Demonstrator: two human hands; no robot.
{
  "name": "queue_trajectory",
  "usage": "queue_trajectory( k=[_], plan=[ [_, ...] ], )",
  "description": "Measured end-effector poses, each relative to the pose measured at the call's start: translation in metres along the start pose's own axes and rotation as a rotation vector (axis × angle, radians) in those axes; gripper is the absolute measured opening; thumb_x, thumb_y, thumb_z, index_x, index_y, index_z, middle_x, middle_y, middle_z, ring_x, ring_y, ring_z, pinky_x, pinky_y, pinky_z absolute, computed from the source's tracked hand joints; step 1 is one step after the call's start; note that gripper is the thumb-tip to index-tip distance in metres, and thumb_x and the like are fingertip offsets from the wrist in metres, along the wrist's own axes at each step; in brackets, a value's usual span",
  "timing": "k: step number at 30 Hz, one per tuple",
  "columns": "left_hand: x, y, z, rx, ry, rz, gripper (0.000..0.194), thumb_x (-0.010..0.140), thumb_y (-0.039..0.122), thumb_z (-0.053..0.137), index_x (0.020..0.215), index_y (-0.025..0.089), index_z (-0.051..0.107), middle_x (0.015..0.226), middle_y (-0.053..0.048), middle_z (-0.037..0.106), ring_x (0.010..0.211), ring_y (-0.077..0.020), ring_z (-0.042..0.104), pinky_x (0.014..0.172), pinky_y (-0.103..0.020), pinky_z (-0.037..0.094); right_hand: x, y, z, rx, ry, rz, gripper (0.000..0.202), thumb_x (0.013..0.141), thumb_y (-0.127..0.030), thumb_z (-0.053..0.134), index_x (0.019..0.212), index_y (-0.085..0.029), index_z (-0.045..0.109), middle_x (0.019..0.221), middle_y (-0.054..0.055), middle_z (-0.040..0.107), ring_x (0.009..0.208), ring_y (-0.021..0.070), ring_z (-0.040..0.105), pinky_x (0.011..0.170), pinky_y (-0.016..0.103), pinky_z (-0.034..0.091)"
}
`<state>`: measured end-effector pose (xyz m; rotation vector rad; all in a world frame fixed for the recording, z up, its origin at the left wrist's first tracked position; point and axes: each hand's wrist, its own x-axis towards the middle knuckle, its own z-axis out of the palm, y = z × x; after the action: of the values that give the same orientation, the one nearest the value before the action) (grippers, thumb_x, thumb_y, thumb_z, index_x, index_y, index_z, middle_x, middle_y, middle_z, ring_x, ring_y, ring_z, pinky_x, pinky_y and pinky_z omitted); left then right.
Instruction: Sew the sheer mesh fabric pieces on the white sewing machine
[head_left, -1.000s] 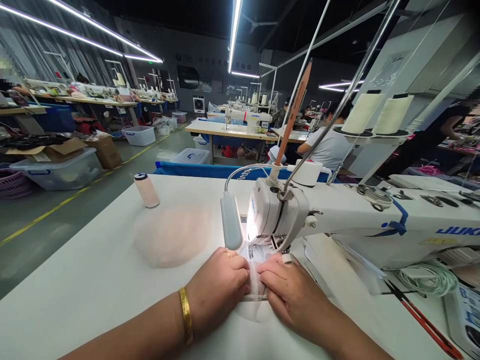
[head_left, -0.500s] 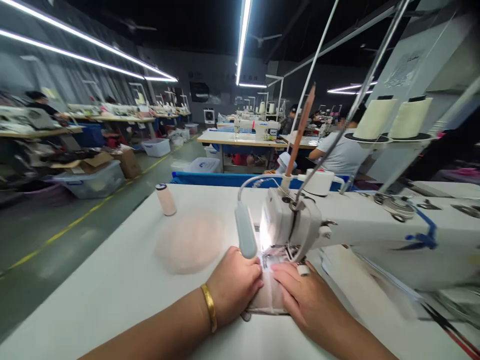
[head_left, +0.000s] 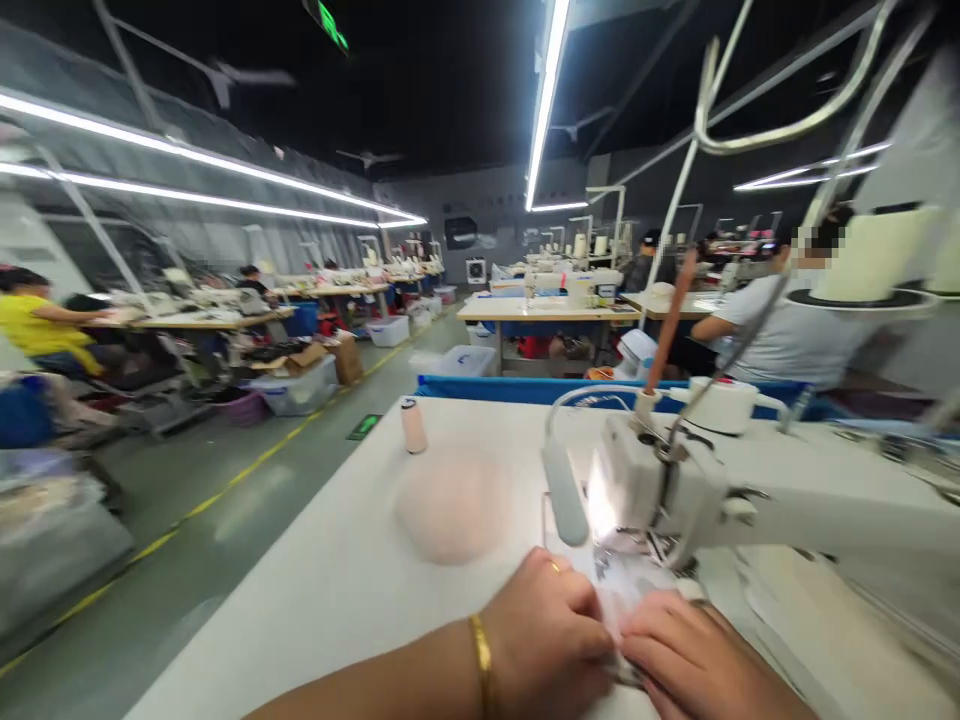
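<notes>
A pale, sheer piece of fabric (head_left: pixel 621 590) lies under the needle area of a white sewing machine (head_left: pixel 626 465), lit by its lamp. My left hand (head_left: pixel 551 625), wearing a gold bangle and a ring, is closed on the fabric's left side with curled fingers. From the right, my right hand (head_left: pixel 694 645) pinches the same fabric, its fingertips almost meeting the left thumb. Both hands hide part of the fabric, and motion blurs them slightly. A grey-blue lamp (head_left: pixel 566 495) hangs just beyond my left hand.
On the white table (head_left: pixel 315 590) are a blurred pale pink pile (head_left: pixel 454 505) and a peach thread spool (head_left: pixel 413 427). More cream fabric (head_left: pixel 825 620) lies right of the machine. Cream thread cones (head_left: pixel 874 250) stand at right. People sit at machines farther off.
The view has swung left, so the machine and table appear farther right. My hands have drawn closer together and nearer to me, the fingers now bunched on the fabric.
</notes>
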<state>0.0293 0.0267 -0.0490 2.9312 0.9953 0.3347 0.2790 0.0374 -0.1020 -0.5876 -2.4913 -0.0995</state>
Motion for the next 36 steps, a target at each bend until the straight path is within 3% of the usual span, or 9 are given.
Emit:
queue_trajectory(
  k=[3, 6, 14, 23, 31, 36],
  plan=[
    [-0.004, 0.003, -0.007, -0.129, 0.144, 0.027, 0.013, 0.094, 0.020, 0.066, 0.082, 0.022, 0.070, 0.095, 0.000, 0.076, 0.085, -0.0204, 0.066, 0.083, -0.041, 0.046, 0.027, -0.027, -0.036, 0.108, -0.143, 0.174, 0.029, 0.096, -0.006, 0.050, 0.110, -0.025, 0.068, 0.096, 0.005, 0.072, 0.088, 0.0251, 0.063, 0.077, 0.041, 0.051],
    [-0.003, -0.002, -0.004, -0.234, 0.204, 0.084, 0.019, 0.097, 0.013, 0.059, 0.086, 0.022, 0.072, 0.090, 0.000, 0.075, 0.083, -0.0193, 0.066, 0.083, -0.039, 0.045, 0.034, -0.032, -0.044, 0.169, -0.204, 0.239, 0.028, 0.096, -0.006, 0.047, 0.109, -0.023, 0.066, 0.097, 0.005, 0.069, 0.092, 0.0243, 0.059, 0.080, 0.041, 0.047],
    [-0.001, -0.004, -0.001, -0.222, 0.259, 0.086, 0.027, 0.096, 0.007, 0.054, 0.090, 0.023, 0.074, 0.084, -0.001, 0.073, 0.076, -0.0179, 0.065, 0.081, -0.037, 0.045, 0.028, -0.029, -0.040, 0.197, -0.152, 0.254, 0.030, 0.093, -0.005, 0.048, 0.111, -0.022, 0.066, 0.100, 0.003, 0.070, 0.091, 0.0220, 0.057, 0.079, 0.038, 0.040],
    [0.001, -0.007, 0.003, -0.138, 0.269, 0.037, 0.027, 0.094, 0.004, 0.051, 0.086, 0.020, 0.070, 0.087, -0.001, 0.075, 0.077, -0.0193, 0.065, 0.081, -0.040, 0.044, 0.028, -0.025, -0.031, 0.081, -0.140, 0.298, 0.028, 0.092, -0.004, 0.052, 0.108, -0.023, 0.064, 0.102, 0.003, 0.072, 0.090, 0.0240, 0.060, 0.086, 0.039, 0.041],
    [0.009, -0.019, 0.008, -0.083, 0.210, -0.018, 0.022, 0.089, 0.004, 0.058, 0.087, 0.019, 0.073, 0.098, -0.003, 0.078, 0.081, -0.0214, 0.067, 0.079, -0.039, 0.046, 0.031, -0.018, -0.021, -0.044, -0.127, 0.329, 0.028, 0.092, -0.005, 0.054, 0.108, -0.024, 0.068, 0.103, 0.007, 0.073, 0.092, 0.0266, 0.063, 0.084, 0.039, 0.044],
    [0.014, -0.022, 0.007, -0.004, 0.191, -0.059, 0.022, 0.092, 0.008, 0.058, 0.089, 0.020, 0.076, 0.099, -0.005, 0.077, 0.088, -0.0240, 0.069, 0.078, -0.037, 0.050, 0.032, -0.015, -0.019, -0.072, -0.122, 0.392, 0.035, 0.093, -0.006, 0.050, 0.115, -0.023, 0.072, 0.119, 0.007, 0.074, 0.090, 0.0267, 0.059, 0.081, 0.040, 0.048]
  ],
)
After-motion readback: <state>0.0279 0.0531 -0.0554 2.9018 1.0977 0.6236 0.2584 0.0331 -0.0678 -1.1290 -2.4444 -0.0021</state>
